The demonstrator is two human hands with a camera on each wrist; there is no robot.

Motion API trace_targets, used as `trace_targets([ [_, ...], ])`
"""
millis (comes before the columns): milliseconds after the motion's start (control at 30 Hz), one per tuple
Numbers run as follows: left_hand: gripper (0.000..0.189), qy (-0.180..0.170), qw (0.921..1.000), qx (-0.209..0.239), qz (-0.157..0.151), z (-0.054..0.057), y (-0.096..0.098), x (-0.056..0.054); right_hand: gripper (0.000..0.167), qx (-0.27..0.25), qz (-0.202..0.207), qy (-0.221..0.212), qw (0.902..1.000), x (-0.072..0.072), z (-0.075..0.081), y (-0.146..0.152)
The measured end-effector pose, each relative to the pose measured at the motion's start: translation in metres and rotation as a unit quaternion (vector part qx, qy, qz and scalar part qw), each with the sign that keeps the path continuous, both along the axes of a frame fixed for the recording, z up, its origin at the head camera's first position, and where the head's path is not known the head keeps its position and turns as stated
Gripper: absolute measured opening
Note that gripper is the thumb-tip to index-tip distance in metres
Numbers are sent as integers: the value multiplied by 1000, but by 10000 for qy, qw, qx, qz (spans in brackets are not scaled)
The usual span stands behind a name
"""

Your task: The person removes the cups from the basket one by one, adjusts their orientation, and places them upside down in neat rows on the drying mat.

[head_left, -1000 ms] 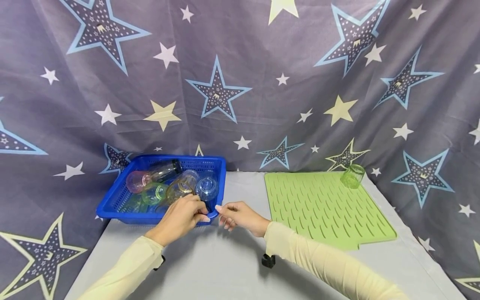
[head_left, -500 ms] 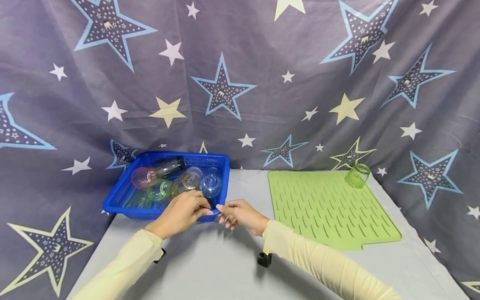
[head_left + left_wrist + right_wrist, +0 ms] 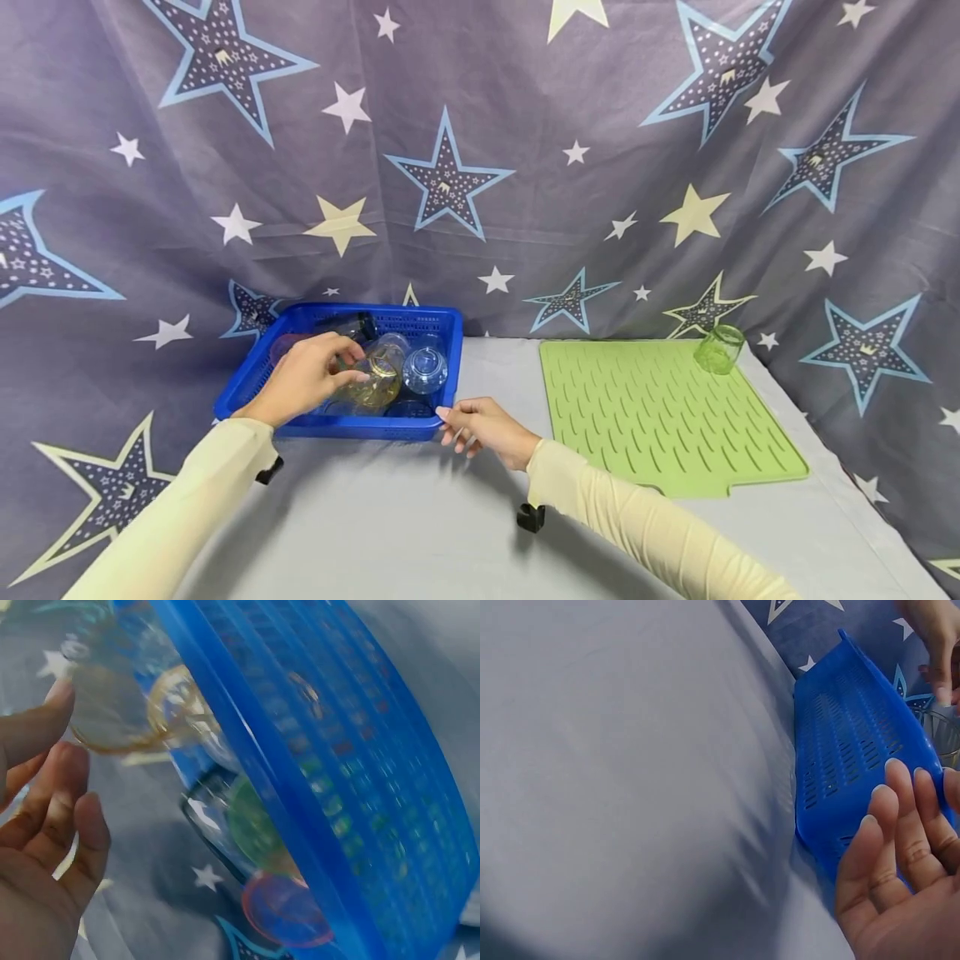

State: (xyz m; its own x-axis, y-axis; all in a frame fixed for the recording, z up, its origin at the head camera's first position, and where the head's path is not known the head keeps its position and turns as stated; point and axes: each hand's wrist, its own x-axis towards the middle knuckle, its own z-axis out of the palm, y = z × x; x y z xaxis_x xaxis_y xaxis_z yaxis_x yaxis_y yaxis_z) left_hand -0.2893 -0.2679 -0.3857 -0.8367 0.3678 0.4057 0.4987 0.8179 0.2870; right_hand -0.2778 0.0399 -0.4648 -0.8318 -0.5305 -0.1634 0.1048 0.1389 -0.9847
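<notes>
A blue plastic basket (image 3: 337, 427) holds several glasses. My left hand (image 3: 307, 375) is over its middle, thumb and fingers apart beside an amber glass mug (image 3: 384, 379). In the left wrist view the fingertips (image 3: 71, 761) are close to the mug's rim; whether they touch it I cannot tell. My right hand (image 3: 491, 431) pinches the basket's front right corner between thumb and forefinger, its other fingers outside the wall. A clear bluish glass (image 3: 425, 371) lies right of the mug, and a dark glass (image 3: 408, 408) in the near corner.
A ribbed green drying mat (image 3: 660, 417) lies on the right of the grey-white table (image 3: 420, 525). On its far right corner stands a green glass (image 3: 720, 350). A star-patterned curtain (image 3: 540, 200) hangs behind. A dark-capped glass (image 3: 365, 325) lies at the basket's back.
My left hand has moved left and back from the basket's front right corner to the amber mug, its fingers parting. The right hand stays at the corner. The head view has shifted slightly.
</notes>
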Motion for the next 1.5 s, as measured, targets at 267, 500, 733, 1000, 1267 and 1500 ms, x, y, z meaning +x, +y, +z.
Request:
trace_targets([
  [267,22,-50,9956,-728,597,1,-8,-10,43,10,-40,49,10000,0,-2,1],
  [500,22,-300,9916,-997,770,3,-9,-12,41,24,-37,78,10000,1,-3,-3],
  [733,32,-508,9881,-1126,918,2,-4,-12,38,59,-110,105,9999,0,-3,0],
  [1000,17,-664,9880,-617,1250,-5,-6,-6,41,73,-108,108,9999,1,-3,2],
  [1267,18,-520,9877,-390,1424,-6,-11,-8,39,60,-78,212,9997,0,-2,1],
  [1500,17,-237,9866,-337,1576,-7,-12,-6,35,33,-33,222,9997,-1,-2,2],
])
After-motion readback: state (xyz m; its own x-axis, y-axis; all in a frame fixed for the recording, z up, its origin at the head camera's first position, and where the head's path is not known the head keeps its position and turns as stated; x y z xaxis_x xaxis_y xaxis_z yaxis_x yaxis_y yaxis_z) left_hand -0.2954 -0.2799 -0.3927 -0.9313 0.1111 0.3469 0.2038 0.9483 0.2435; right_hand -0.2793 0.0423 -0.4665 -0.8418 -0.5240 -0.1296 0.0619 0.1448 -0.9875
